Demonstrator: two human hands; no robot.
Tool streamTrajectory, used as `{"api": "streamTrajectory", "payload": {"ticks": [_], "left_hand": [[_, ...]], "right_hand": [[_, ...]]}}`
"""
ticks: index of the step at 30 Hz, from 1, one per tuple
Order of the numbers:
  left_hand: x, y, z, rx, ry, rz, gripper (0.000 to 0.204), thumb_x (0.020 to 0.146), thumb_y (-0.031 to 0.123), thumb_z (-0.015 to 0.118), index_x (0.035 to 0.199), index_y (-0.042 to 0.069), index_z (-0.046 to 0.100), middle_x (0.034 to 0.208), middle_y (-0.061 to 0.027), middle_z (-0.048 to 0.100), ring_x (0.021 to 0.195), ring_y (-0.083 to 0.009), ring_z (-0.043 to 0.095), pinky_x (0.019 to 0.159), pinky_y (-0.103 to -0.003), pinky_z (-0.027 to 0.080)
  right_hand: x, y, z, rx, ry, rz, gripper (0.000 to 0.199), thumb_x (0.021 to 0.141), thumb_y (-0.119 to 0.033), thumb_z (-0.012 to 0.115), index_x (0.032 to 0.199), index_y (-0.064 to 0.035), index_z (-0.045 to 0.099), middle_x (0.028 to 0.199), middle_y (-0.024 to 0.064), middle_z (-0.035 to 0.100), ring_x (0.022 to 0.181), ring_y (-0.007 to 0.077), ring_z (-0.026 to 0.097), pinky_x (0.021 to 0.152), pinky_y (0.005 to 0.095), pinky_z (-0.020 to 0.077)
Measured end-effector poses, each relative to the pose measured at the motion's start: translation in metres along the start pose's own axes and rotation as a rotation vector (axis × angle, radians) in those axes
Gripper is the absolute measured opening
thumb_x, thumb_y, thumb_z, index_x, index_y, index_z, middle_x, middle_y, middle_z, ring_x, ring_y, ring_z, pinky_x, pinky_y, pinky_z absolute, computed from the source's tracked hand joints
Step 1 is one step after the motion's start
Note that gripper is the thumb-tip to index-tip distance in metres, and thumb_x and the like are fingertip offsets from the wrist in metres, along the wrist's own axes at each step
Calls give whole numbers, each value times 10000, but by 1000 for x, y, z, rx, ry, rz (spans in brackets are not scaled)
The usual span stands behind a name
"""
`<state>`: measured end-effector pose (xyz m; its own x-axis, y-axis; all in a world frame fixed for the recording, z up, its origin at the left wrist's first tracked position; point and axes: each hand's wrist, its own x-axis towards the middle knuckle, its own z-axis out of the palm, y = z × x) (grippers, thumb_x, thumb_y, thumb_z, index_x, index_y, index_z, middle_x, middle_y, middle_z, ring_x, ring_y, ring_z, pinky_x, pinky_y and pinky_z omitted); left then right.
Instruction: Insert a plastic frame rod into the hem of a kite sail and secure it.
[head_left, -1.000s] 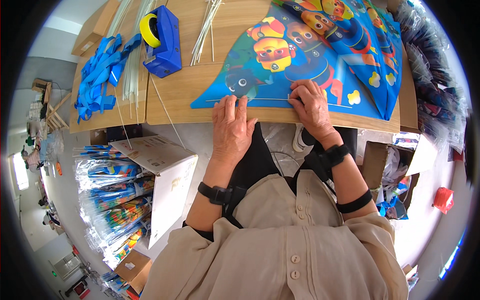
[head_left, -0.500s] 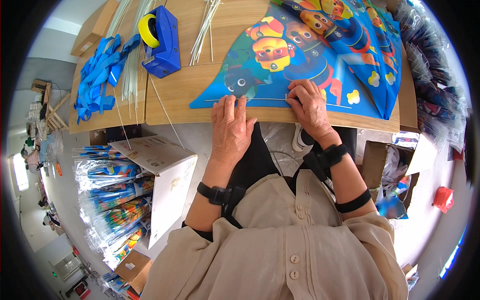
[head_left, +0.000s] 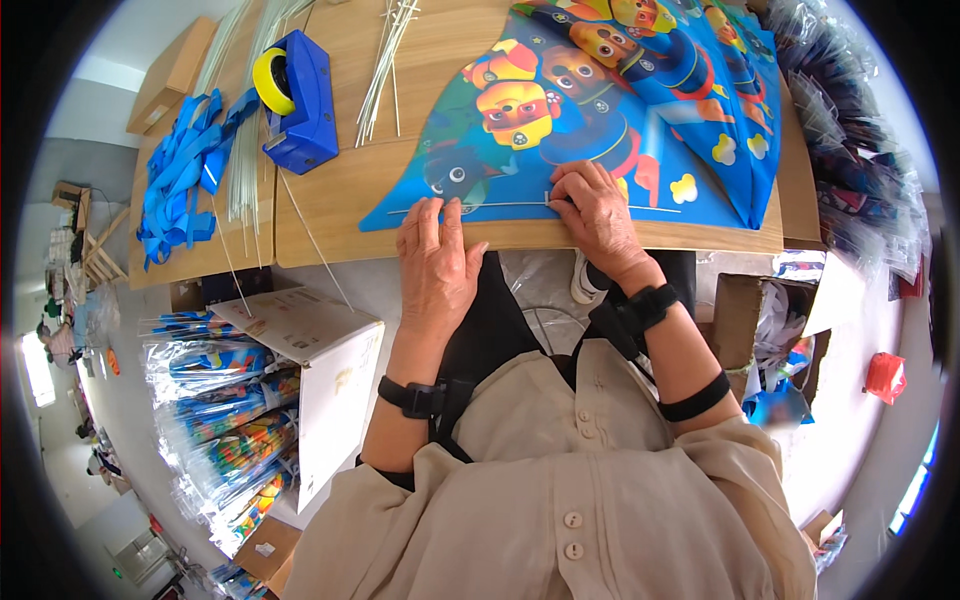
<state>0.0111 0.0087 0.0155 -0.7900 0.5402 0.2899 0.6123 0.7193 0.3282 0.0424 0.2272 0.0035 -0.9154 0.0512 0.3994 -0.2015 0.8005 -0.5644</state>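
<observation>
A blue kite (head_left: pixel 600 150) of thin printed material, with cartoon animal figures and yellow clouds, lies spread on the wooden table (head_left: pixel 350 190). A thin white rod (head_left: pixel 500 204) runs along its near edge. My left hand (head_left: pixel 440 265) rests palm down there, fingers stretched forward with the tips on the rod and the kite's edge. Farther right, my right hand (head_left: pixel 600 215) has its fingers bent and pinched at the rod, beside a small white piece on it. Those fingertips partly hide what they grip. The kite's right part is folded over in loose layers.
A blue tape dispenser (head_left: pixel 305 110) with yellow tape stands left of the kite. Near it lie blue ribbons (head_left: pixel 190 165) and bundles of white rods (head_left: pixel 385 70). Below the table are a white carton (head_left: pixel 340 390), wrapped packages (head_left: pixel 240 400) and an open brown box (head_left: pixel 745 325). Clear-bagged packages (head_left: pixel 850 150) line the right.
The whole view has shifted slightly, so the table and its things appear a little farther left. Both hands keep about the same places on the kite's near edge.
</observation>
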Motion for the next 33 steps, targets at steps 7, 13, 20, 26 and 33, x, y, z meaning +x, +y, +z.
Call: {"api": "streamTrajectory", "payload": {"ticks": [7, 13, 20, 26, 33], "left_hand": [[-10, -4, -9, -10, 67, -11, 481, 770, 121, 682, 1194, -3, 492, 1202, -185, 444, 1149, -379, 428, 971, -467, 356], [-37, -45, -33, 44, 271, -196, 371, 789, 158, 675, 1100, 7, 542, 1085, -167, 507, 1039, -343, 478, 864, -426, 399], [-71, -121, -33, -375, 182, -836, 245, 835, 206, 646, 769, 2, 528, 713, -104, 546, 584, -182, 500, 535, -362, 423], [-65, -108, -45, -1043, 153, -1017, 250, 855, 168, 612, 680, 7, 533, 521, -16, 465, 363, -85, 363, 343, -232, 315], [-96, -30, -80, -1206, -81, -923, 187, 857, 121, 596, 718, 4, 550, 560, -32, 524, 394, -103, 507, 360, -227, 376]], "right_hand": [[1, -2, -1, 40, -21, -13, 111, 732, -74, 618, 812, -44, 549, 965, 72, 569, 924, 292, 534, 805, 394, 421], [4, -10, -13, 61, 127, -24, 144, 736, -15, 628, 853, -29, 545, 921, 111, 581, 851, 317, 552, 738, 395, 445], [4, -62, 2, 410, -107, 214, 90, 758, 13, 624, 779, -2, 538, 753, 131, 555, 643, 289, 557, 582, 331, 452], [10, -115, 43, 611, -375, 126, 84, 792, -55, 614, 789, 14, 568, 694, 139, 576, 619, 266, 573, 568, 331, 452], [28, -159, 90, 915, -662, 366, 188, 871, -143, 577, 917, 37, 598, 722, 26, 595, 606, 83, 516, 539, 232, 432]]}}
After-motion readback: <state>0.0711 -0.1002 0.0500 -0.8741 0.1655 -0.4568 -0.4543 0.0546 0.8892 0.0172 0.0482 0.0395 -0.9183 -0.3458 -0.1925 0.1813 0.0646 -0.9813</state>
